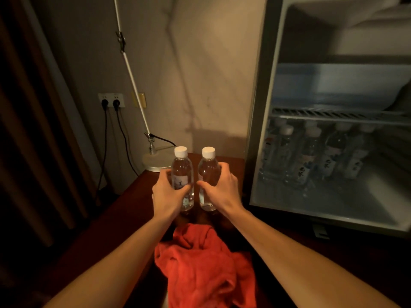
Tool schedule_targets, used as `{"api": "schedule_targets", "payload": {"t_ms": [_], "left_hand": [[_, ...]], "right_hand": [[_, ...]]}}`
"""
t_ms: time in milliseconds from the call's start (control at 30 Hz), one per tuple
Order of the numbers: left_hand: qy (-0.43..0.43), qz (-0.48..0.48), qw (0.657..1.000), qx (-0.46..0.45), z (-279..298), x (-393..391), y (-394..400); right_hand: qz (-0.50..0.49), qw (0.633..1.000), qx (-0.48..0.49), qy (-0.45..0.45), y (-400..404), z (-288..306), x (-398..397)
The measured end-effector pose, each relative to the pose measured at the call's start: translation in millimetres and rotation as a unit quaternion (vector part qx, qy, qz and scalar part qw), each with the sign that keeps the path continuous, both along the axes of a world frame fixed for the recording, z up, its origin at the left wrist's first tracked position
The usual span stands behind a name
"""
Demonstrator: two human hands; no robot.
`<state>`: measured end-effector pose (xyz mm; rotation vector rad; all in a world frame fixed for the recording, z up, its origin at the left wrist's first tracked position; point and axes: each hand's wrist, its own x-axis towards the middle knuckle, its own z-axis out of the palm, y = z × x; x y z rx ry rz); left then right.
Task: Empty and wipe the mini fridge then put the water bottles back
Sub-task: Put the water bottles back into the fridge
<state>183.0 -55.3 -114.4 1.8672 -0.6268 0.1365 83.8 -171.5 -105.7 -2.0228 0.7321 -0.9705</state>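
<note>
A: What have the hands got?

B: The left hand (167, 192) is curled round one water bottle (182, 172), the right hand (219, 185) round a second bottle (208, 172). Both stand upright on the dark wooden table (133, 196), just left of the mini fridge (333, 121).

A: And the fridge?

B: More bottles (311, 154) under its wire shelf (333, 114). A red cloth (200, 263) lies on the table, well left of the fridge.

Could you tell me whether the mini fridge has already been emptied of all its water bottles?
No, several water bottles stand on the lower level of the open mini fridge, under its wire shelf.
</note>
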Motion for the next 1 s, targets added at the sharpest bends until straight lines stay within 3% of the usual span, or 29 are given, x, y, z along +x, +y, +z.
{"api": "schedule_targets", "payload": {"t_ms": [300, 500, 1000], "left_hand": [[-0.048, -0.007, 0.998, -0.027, 40.0, -66.7, 32.2], [-0.064, -0.064, 0.995, -0.034, 59.0, -138.3, 31.7], [-0.024, -0.218, 0.975, -0.043, 64.2, -248.3, -97.8]], "right_hand": [[-0.020, 0.998, -0.034, -0.046, 29.1, 31.2, -86.9], [-0.055, 0.994, -0.076, -0.051, 30.2, 49.8, -159.7], [-0.228, 0.971, -0.044, -0.048, -77.3, 59.5, -288.0]]}}
